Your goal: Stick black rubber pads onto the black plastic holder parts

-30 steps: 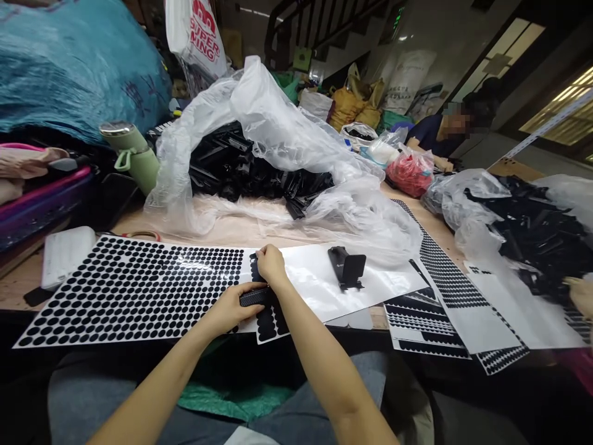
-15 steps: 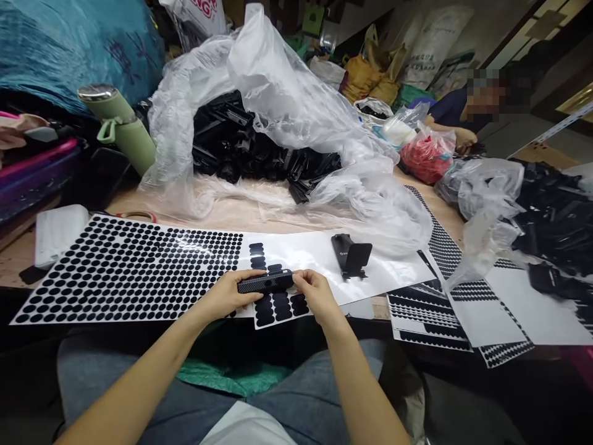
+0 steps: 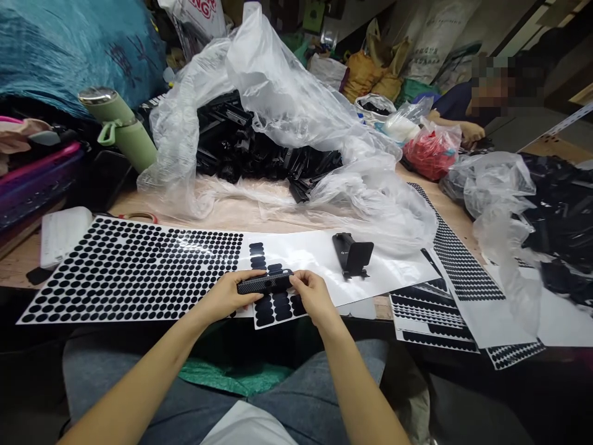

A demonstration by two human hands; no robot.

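Note:
My left hand (image 3: 225, 295) is closed around the left end of a black bar-shaped part (image 3: 264, 283) with a carbon-fibre-like pattern, its thumb on the near side and fingers on the far side. My right hand (image 3: 314, 295) pinches the right end of the same part. Beneath it lies a small white sheet of black rounded stickers (image 3: 273, 315), partly covered by the part and my hands. A black folding stand (image 3: 353, 256) is upright on bare white sheet to the right. Left of my hands spreads a big sheet of black round stickers (image 3: 152, 272).
Behind, a clear plastic bag (image 3: 296, 99) spills a heap of black parts (image 3: 245, 145). A green flask (image 3: 121, 130) leans at the left beside a white box (image 3: 65, 235). More sticker sheets (image 3: 430, 315) overlap at the right. Another person (image 3: 467, 102) sits at the far right.
Both hands stay on the black part in nearly the same place. My right fingertips have shifted slightly left along its end. The view has moved a little.

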